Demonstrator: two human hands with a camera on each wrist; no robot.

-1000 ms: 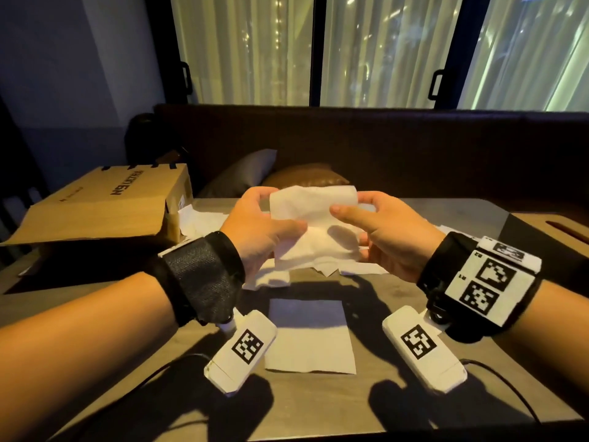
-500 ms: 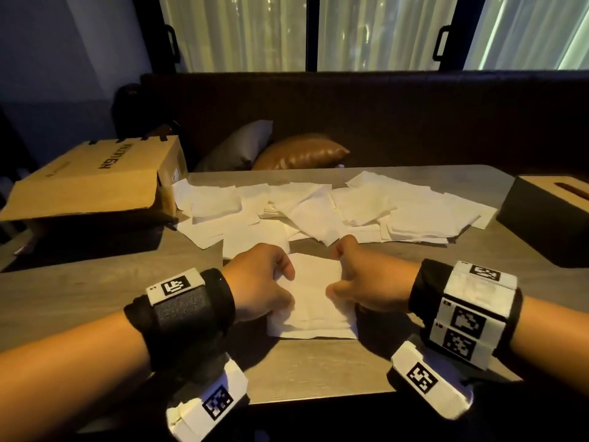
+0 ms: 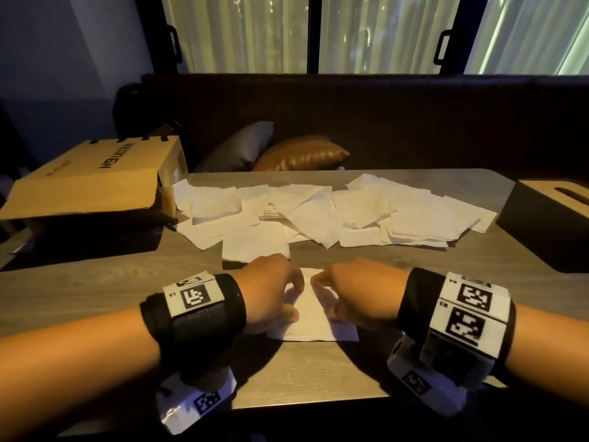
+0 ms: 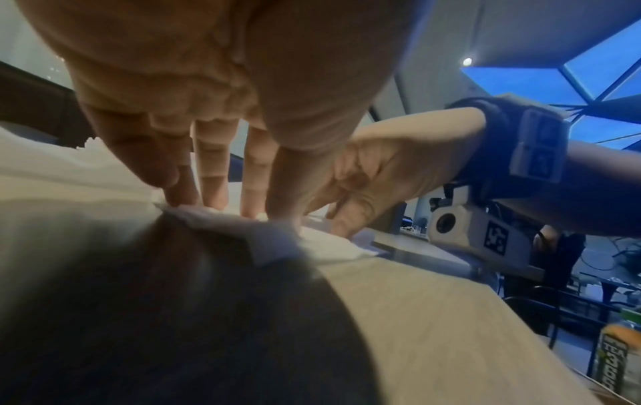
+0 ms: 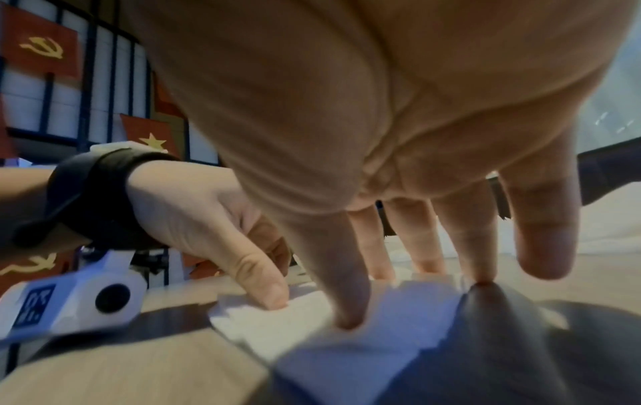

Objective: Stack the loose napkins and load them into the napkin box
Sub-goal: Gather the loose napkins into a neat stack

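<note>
While both hands press down with straight fingers, I see the left hand (image 3: 271, 295) and right hand (image 3: 357, 293) flat on the small napkin stack (image 3: 314, 317) at lower centre. Loose napkins (image 3: 334, 215) spread mid-frame. At the right edge sits the napkin box (image 3: 541, 224). At upper left, a cardboard box (image 3: 95, 183) carries print too unclear to read.

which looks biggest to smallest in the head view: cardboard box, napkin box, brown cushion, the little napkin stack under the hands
As they appear in the head view:
1. cardboard box
2. napkin box, though the frame edge cuts it off
3. brown cushion and napkin stack look alike; the stack is nearer and partly hidden by the left hand and right hand, so no ranking.
</note>
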